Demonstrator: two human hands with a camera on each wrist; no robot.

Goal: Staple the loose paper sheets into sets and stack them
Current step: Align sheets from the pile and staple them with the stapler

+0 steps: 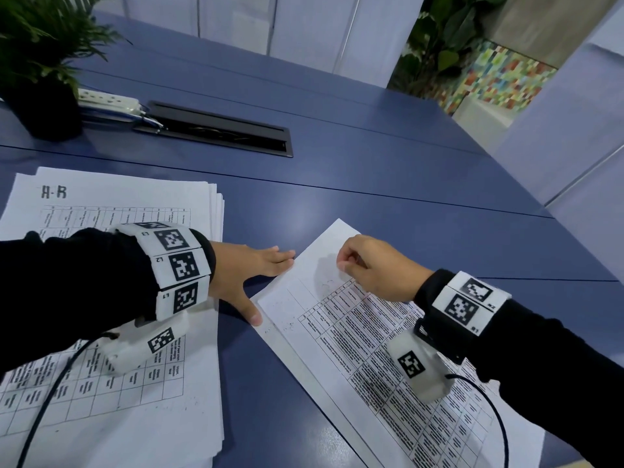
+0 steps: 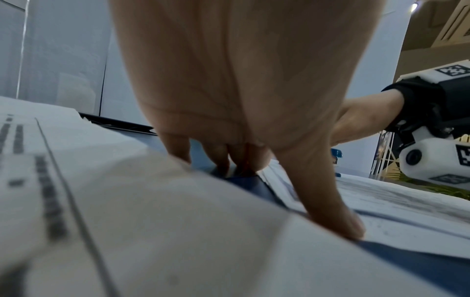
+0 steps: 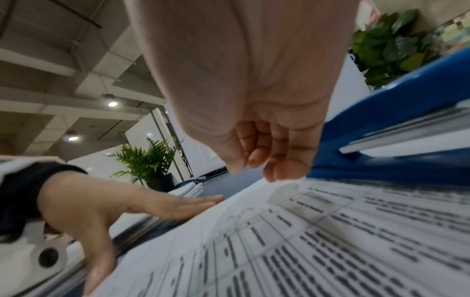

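Note:
A set of printed sheets lies askew on the blue table. My left hand lies flat beside it, straight fingers and spread thumb touching the set's left edge. My right hand hovers over the set's top part with fingers curled; its fingertips meet the paper and hold nothing I can see. A blue stapler sits just right of that hand on the sheets; it is hidden in the head view. A thicker stack of sheets lies at the left under my left forearm.
A potted fern, a white power strip and a black cable hatch sit at the back left. Another plant stands beyond the table's far right edge. White partition panels close off the back.

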